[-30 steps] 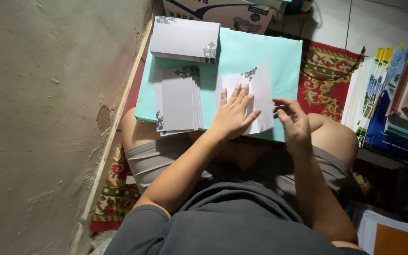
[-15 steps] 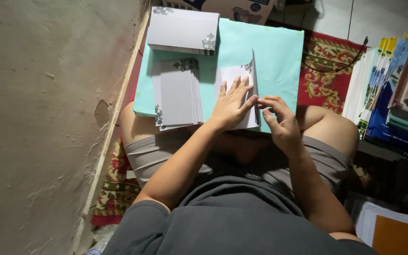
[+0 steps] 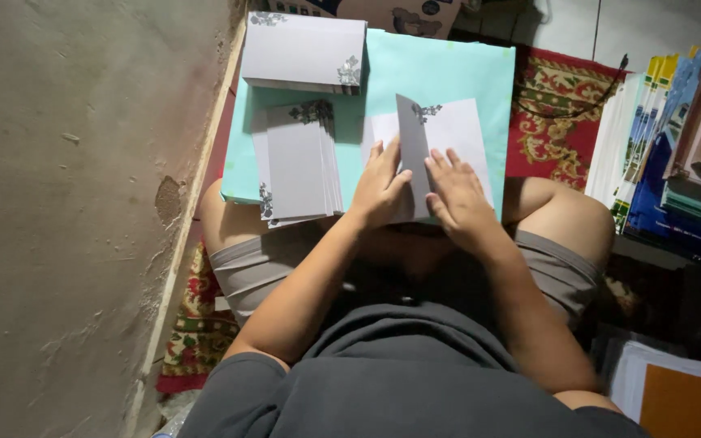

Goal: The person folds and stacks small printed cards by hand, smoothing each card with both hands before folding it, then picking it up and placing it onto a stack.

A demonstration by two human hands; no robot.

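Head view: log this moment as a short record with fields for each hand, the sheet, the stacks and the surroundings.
left hand: flat on the white sheet, pressing its left part
right hand: flat on the sheet's right part
white sheet: partly folded, one flap standing up, grey flower print at top
board: pale green, resting on the lap
near stack: folded cards, left of the hands
far stack: cards at the board's top left
rug: red, patterned
wall: bare, on the left
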